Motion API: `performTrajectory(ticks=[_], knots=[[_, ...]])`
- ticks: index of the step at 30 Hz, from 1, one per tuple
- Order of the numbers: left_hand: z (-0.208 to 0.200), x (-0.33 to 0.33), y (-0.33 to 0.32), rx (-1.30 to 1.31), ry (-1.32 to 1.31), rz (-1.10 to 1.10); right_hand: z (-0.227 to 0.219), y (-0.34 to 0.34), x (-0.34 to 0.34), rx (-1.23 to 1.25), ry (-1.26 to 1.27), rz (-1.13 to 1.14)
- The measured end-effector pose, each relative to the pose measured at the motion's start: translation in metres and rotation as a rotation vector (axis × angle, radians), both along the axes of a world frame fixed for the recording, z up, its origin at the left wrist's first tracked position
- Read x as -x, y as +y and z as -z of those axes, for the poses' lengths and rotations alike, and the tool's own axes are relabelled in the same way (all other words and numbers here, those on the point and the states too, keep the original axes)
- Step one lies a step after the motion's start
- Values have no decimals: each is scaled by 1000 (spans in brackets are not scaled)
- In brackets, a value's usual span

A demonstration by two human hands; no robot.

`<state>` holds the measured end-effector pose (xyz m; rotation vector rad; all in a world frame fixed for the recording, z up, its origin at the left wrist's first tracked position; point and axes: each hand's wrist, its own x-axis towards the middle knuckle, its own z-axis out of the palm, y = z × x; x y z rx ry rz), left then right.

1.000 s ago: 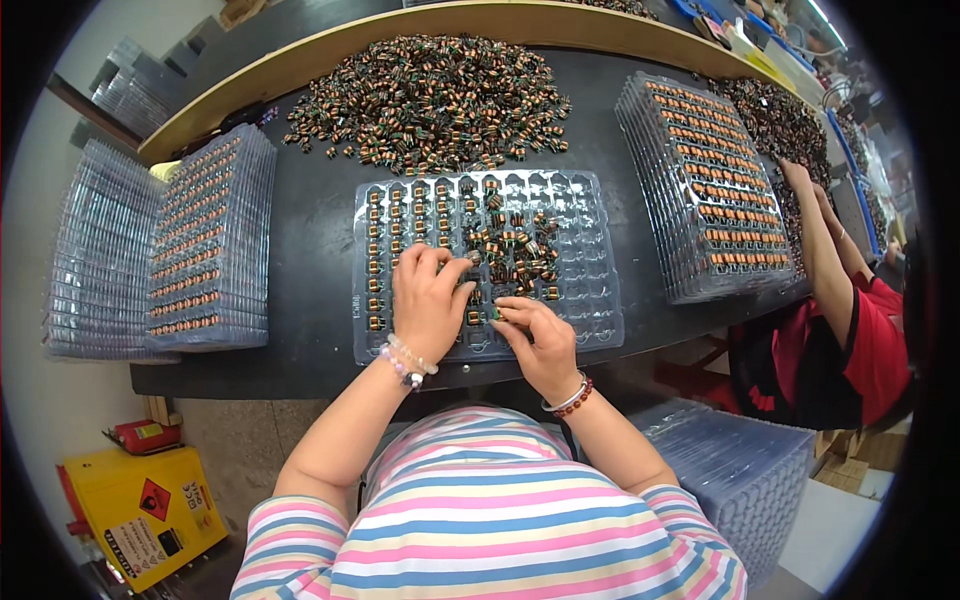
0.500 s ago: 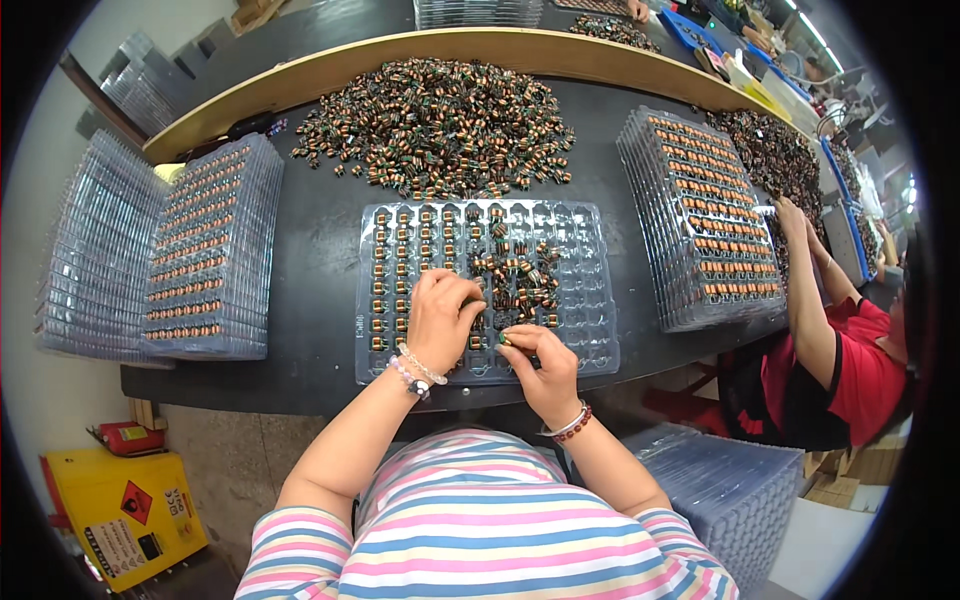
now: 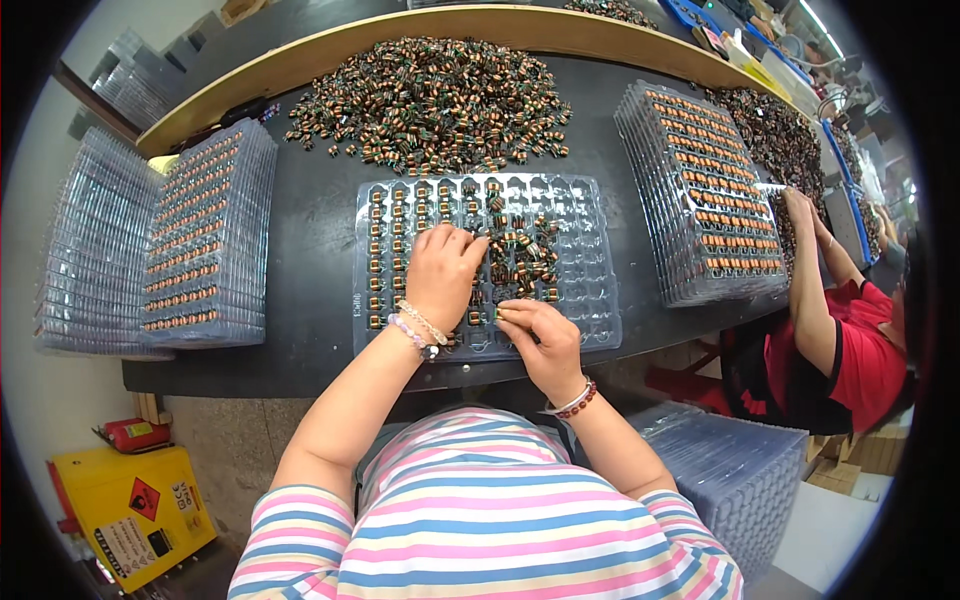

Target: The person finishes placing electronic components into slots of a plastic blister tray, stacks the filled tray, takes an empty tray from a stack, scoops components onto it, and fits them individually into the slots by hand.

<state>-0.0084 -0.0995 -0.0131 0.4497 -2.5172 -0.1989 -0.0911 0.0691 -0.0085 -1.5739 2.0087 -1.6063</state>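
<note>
In front of me lies a clear plastic tray (image 3: 585, 270) with rows of pockets. Small copper-wound coils (image 3: 399, 225) fill its left columns, and a loose heap of coils (image 3: 525, 262) rests on the middle. Over the left-centre columns is my left hand (image 3: 442, 275), back up, with thumb and fingers closed in a pinch; what is between them is hidden. My right hand (image 3: 545, 340) hovers at the tray's near side, just below the loose heap. Between its thumb and forefinger it pinches a small coil (image 3: 501, 313) with a green end showing.
A large pile of coils (image 3: 430, 105) lies beyond the tray, before a wooden board (image 3: 330, 50). Filled tray stacks stand left (image 3: 205, 235) and right (image 3: 700, 190), with nested clear trays (image 3: 95, 250) at far left. A co-worker in red (image 3: 850, 350) reaches in at right.
The view has tilted slightly, so the tray and pile sit higher. My left hand has shifted up the tray, away from me. My right hand still pinches its coil nearly in place.
</note>
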Motion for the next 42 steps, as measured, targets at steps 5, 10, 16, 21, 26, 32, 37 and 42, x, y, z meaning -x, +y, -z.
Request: performTrajectory(ticks=[5, 10, 16, 21, 26, 32, 37, 42], knots=[[-5, -4, 0, 0, -78, 42, -6, -2, 1, -41, 176, -107], [0, -9, 3, -48, -5, 37, -7, 0, -3, -92, 293, -199], [-7, -12, 3, -221, -86, 61, -6, -1, -9, -220, 429, -231], [-31, -51, -12, -700, 98, 50, -20, -3, -3, -174, 373, -174], [-23, -88, 2, -1191, 238, 53, -13, -34, 9, -247, 537, -133], [-26, -107, 12, -806, 84, 131, -2, -40, 12, -273, 566, -159], [-14, -118, 12, -555, -72, 264, -9, -38, 5, -183, 496, -180], [-28, -106, 8, -344, -48, 237, -6, -35, 8, -197, 507, -166]])
